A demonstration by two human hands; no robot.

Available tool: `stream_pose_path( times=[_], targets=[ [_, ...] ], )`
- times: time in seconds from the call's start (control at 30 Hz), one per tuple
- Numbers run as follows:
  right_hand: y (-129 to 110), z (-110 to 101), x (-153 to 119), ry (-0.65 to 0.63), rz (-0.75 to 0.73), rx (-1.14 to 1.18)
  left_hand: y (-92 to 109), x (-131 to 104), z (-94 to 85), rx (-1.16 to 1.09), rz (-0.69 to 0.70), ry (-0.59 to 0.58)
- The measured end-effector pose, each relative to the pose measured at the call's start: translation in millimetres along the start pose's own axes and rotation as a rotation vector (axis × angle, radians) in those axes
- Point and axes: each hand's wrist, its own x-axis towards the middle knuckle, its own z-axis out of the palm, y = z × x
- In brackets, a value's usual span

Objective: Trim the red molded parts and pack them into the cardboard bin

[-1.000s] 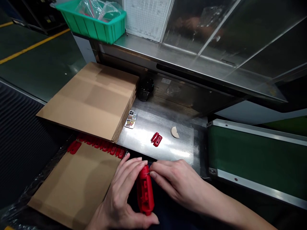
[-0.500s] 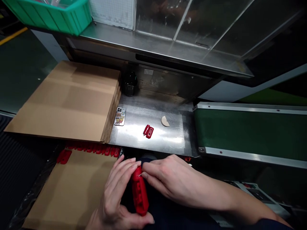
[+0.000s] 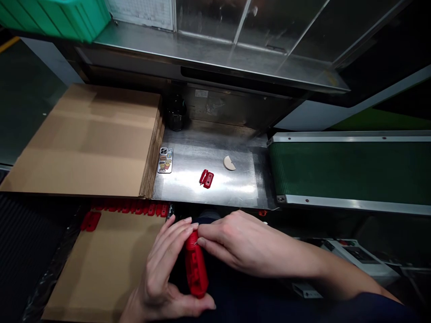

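Note:
A red plastic part (image 3: 196, 268) is held upright between the thumb and fingers of my left hand (image 3: 161, 273), low in the middle of the view. The thumb of my left hand is at its lower end and the fingertips are at its top. My right hand (image 3: 235, 244) pinches at the upper end of the part, where a thin, pale bit shows at the fingertips, too small to name. Beyond my hands, another red part (image 3: 206, 179) lies on the metal table (image 3: 188, 188), near a cream half-round piece (image 3: 229, 163).
Stacked cardboard (image 3: 90, 143) stands at the left, beside a phone (image 3: 165, 160) and a black container (image 3: 175, 114). Red parts line a lower cardboard sheet (image 3: 101, 264). A green conveyor (image 3: 353, 172) runs at the right. A metal shelf (image 3: 202, 54) holds a green bin (image 3: 63, 20).
The camera view has shifted slightly, so the table and shelf sit a little higher and further left. Both hands keep nearly the same hold on the red part.

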Motion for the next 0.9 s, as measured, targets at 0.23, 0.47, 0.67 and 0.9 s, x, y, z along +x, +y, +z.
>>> stream_pose_path(
  times=[0.23,0.47,0.67,0.9],
  targets=[
    [3,4,5,-0.008,-0.01,0.051,1,-6,-2.3,-0.023,-0.028,0.007],
    [4,4,9,-0.001,-0.03,0.061,-2,-7,-2.3,-0.028,-0.027,0.001],
    [6,3,12,0.003,-0.035,0.073,-3,-5,-4.2,-0.032,-0.038,-0.01],
    [8,0,12,-0.022,-0.016,0.105,-6,-4,-4.6,-0.059,-0.039,-0.029]
  ],
)
